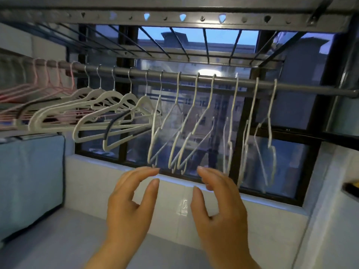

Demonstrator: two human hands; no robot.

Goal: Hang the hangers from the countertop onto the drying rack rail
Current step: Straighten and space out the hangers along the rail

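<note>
A grey drying rack rail (223, 82) runs across the window. Several hangers hang from it: pink ones (48, 88) at far left, thick white ones (101, 105) in the middle, thin white wire hangers (186, 133) to the right. My left hand (132, 206) and my right hand (219, 206) are raised just below the wire hangers, fingers relaxed and spread, holding nothing. My left fingertips sit close under the lower end of one wire hanger (155, 144). The grey countertop (58, 239) lies beneath my hands, no hanger visible on it.
A perforated metal shelf frame (174, 18) spans overhead. A light blue covered box (29, 181) stands on the counter at left. The black-framed window (272, 167) and white tiled sill (194, 210) lie behind the hangers. A dark object (350, 191) sits at the right edge.
</note>
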